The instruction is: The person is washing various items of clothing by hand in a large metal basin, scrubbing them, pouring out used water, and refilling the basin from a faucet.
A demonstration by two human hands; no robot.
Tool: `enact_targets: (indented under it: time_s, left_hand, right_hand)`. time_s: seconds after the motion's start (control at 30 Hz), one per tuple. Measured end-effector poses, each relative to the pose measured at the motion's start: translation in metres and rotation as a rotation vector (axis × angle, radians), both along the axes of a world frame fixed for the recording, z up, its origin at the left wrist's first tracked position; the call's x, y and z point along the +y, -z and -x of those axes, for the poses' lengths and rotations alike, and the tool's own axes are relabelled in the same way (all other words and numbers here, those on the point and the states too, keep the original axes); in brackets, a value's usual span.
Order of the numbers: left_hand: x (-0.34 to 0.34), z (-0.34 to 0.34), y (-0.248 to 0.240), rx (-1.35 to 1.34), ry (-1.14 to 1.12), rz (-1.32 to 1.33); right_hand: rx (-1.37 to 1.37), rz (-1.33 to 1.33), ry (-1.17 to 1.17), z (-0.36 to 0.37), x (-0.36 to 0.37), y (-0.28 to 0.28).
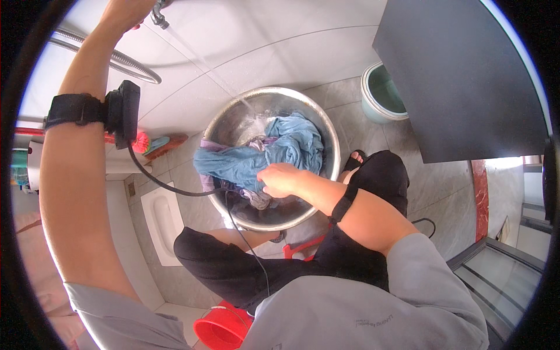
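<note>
My left hand [125,13] is raised to the top of the view and grips a metal tap [158,14] on the tiled wall. A stream of water [233,87] runs from the tap down into a large steel basin [233,119] on the floor. Blue cloth [280,146] lies bunched in the basin over some purple-grey cloth [259,198]. My right hand [280,179] rests in the basin, fingers closed on the blue cloth at its near edge. A black device with a cable is strapped to my left wrist [119,111].
A pale green bucket [379,93] stands beyond the basin, beside a dark panel [466,76]. A white floor toilet pan [163,221] lies at the left, a brush [154,143] near it. A red bucket [221,329] and a red stool [300,248] sit under me.
</note>
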State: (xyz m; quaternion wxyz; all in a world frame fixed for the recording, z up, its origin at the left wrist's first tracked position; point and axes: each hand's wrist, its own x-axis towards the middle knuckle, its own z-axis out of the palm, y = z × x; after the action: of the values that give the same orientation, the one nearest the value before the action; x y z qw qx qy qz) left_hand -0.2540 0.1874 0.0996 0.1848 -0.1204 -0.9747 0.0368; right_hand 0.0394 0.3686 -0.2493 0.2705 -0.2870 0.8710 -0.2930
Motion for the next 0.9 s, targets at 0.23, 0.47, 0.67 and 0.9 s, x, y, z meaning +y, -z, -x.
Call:
enact_targets:
  time_s: [0.23,0.47,0.67,0.9]
  left_hand:
    - [0.003,-0.004,0.003,0.026,-0.015,-0.019]
    - [0.004,-0.004,0.002,-0.004,-0.004,-0.05]
    - [-0.001,-0.004,0.011,0.104,-0.004,-0.033]
    - [0.012,-0.025,0.017,0.043,-0.052,-0.123]
  right_hand:
    - [-0.024,-0.034,0.011,0.0,0.0,-0.002]
    - [-0.023,-0.018,0.004,0.001,0.001,-0.006]
    - [-0.008,-0.033,0.003,0.0,-0.001,-0.001]
    - [-0.038,-0.018,0.007,0.0,0.002,-0.002]
